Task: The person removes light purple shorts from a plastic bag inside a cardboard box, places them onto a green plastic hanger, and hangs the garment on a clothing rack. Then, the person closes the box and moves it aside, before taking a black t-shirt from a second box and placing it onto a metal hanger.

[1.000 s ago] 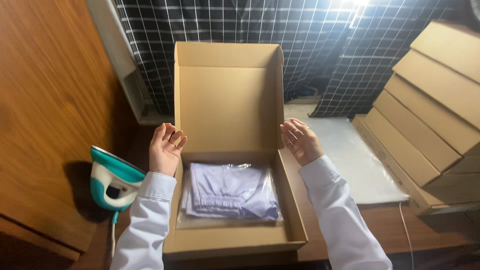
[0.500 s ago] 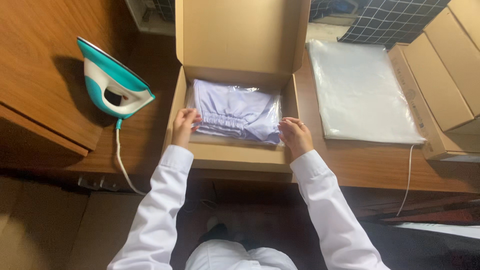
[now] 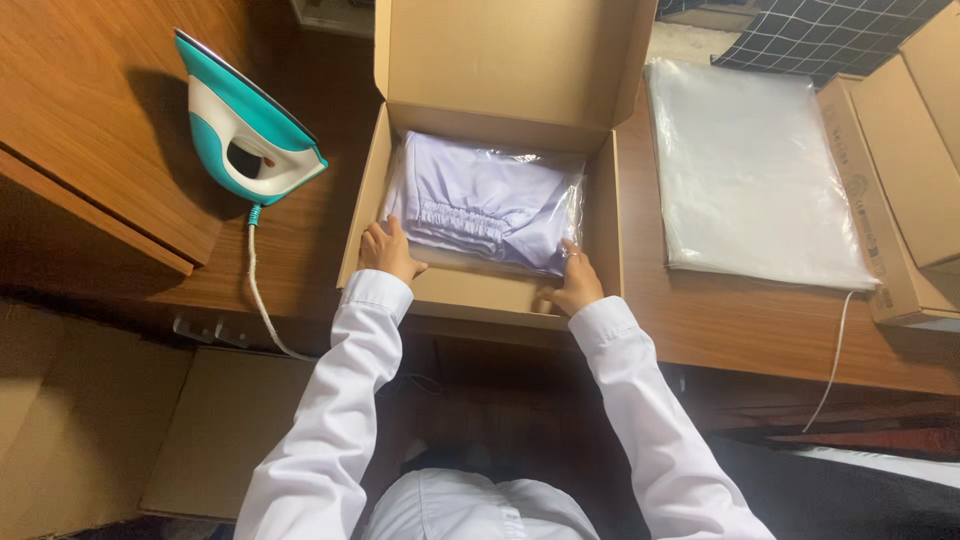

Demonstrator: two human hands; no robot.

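2 hands reach into the near end of an open cardboard box (image 3: pixel 480 292) in the head view, both arms stretched forward in white sleeves (image 3: pixel 330 420). The left hand (image 3: pixel 388 252) lies at the near left corner inside the box, fingers spread flat and pointing ahead, its fingertips touching the near edge of a folded lilac garment in a clear plastic bag (image 3: pixel 490 205). The right hand (image 3: pixel 574 282) sits at the near right corner, fingers loosely curled, thumb side against the bag's near right corner. Neither hand is clamped on anything; both are open and pressed against the package, set well apart with the bag's near edge between them.

The bagged garment lies flat on the box floor just ahead of both hands, filling most of it. The box lid stands upright beyond the package. The near box wall runs under both wrists.

Left of the left hand, a teal and white iron (image 3: pixel 245 130) stands tilted on the wooden table (image 3: pixel 300 250), its cord (image 3: pixel 255 290) trailing over the edge. Right of the right hand lies a stack of clear plastic bags (image 3: pixel 750 170), and further right, flat cardboard boxes (image 3: pixel 900 150).
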